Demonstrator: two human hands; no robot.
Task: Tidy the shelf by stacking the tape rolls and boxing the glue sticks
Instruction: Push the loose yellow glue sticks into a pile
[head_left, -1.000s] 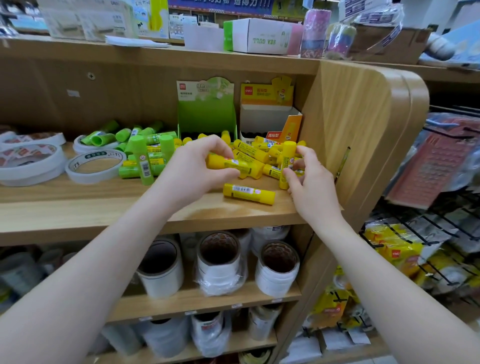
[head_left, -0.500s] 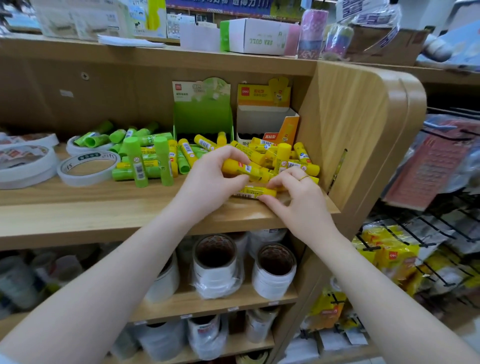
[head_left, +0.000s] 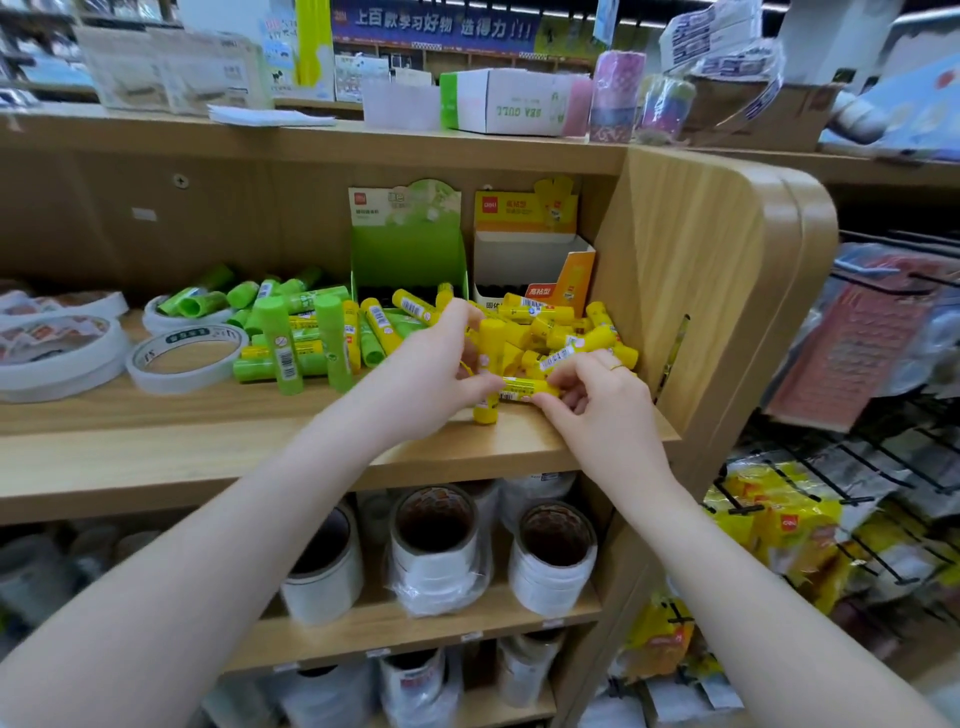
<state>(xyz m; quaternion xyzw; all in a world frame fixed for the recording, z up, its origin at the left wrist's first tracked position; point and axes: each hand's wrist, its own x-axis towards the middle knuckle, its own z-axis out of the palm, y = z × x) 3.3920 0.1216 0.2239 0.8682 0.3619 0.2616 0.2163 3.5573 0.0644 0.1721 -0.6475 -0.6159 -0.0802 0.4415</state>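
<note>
Both hands have closed in together at the front right of the shelf since a second ago, when they worked apart over the pile; the lone yellow stick that lay near the edge is now between them.

Head view, only one we get: our left hand (head_left: 431, 379) curls its fingers around an upright yellow stick (head_left: 488, 364), bottom end resting on the shelf board (head_left: 208, 441). Our right hand (head_left: 597, 395) pinches the lying yellow stick (head_left: 524, 387) at its right end, fingers bent on it. We read this as gathering several sticks into one bundle so they go in the box in one trip.

Yellow glue sticks (head_left: 571, 332) lie heaped just in front of the orange display box (head_left: 530, 249), which shows no sticks, probably why the pile sits there. Green glue sticks (head_left: 291, 332) lie scattered left of that, in front of the green box (head_left: 408, 249). Tape rolls (head_left: 182, 358) lie flat at far left, side by side, not yet stacked.
</note>
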